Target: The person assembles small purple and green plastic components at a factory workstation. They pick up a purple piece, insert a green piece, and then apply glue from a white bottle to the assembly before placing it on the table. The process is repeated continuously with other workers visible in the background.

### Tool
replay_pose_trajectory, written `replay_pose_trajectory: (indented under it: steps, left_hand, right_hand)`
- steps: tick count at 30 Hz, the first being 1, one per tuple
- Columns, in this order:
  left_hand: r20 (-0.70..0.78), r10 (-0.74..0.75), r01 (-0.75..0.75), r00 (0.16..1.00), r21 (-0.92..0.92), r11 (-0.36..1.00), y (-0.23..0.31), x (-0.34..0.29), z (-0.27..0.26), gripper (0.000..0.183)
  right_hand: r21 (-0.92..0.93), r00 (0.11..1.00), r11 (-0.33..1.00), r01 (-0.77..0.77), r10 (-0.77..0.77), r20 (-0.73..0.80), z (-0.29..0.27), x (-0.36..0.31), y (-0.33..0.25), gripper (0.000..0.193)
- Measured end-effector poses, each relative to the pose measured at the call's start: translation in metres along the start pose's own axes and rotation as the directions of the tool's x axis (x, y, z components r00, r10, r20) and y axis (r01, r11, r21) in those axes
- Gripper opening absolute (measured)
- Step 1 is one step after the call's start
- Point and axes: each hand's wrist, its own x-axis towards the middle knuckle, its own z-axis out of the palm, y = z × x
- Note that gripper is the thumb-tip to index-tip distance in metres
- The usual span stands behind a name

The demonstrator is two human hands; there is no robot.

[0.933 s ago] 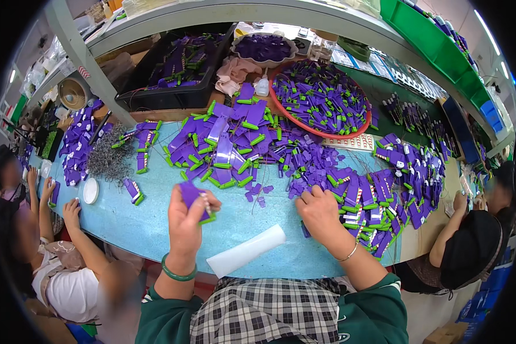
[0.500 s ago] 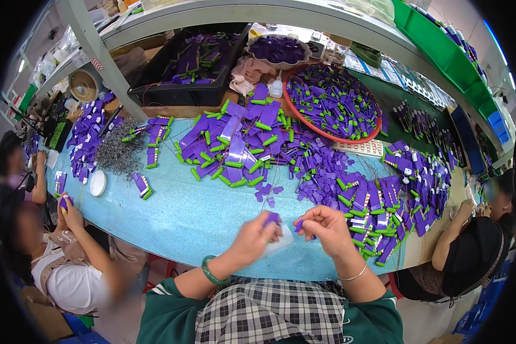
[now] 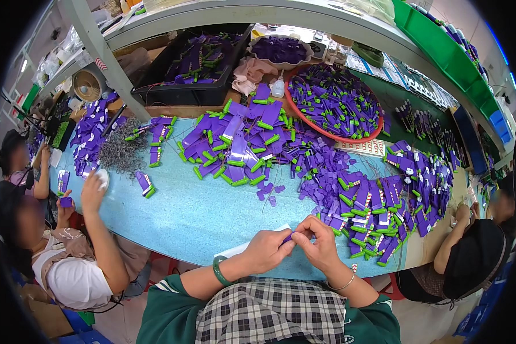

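My left hand and my right hand meet low over the near edge of the blue table. Between their fingertips is a small purple plastic piece; my fingers cover most of it. Both hands are closed on it, the right one pinching with thumb and forefinger. Partly under my left hand lies a flat white sheet. To the right of my right hand spreads a heap of purple parts with green ends. Small loose purple pieces lie just beyond my hands.
Farther back are a large purple-and-green pile, a red round basket and a black tray. Thin grey wires lie tangled at left. A co-worker's hand touches a white round dish. A shelf beam crosses above.
My hands have come together, the right moving left and slightly down, and their fingertips now meet at the purple piece. At left, the co-worker's hand has reached up to the white dish.
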Motion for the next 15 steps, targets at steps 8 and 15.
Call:
replay_pose_trajectory:
  steps: [8,15]
  left_hand:
    - [0.104,-0.225,0.246,0.969,-0.309,0.919,0.000,0.000,0.006,0.025]
    - [-0.207,0.033,0.036,0.978,0.321,0.947,-0.012,0.047,-0.045,0.023]
  right_hand:
    - [0.089,0.995,0.991,-0.103,0.103,0.007,0.002,-0.002,0.008,0.011]
    - [-0.237,0.995,0.967,-0.092,0.079,-0.067,-0.105,0.028,-0.001,0.007]
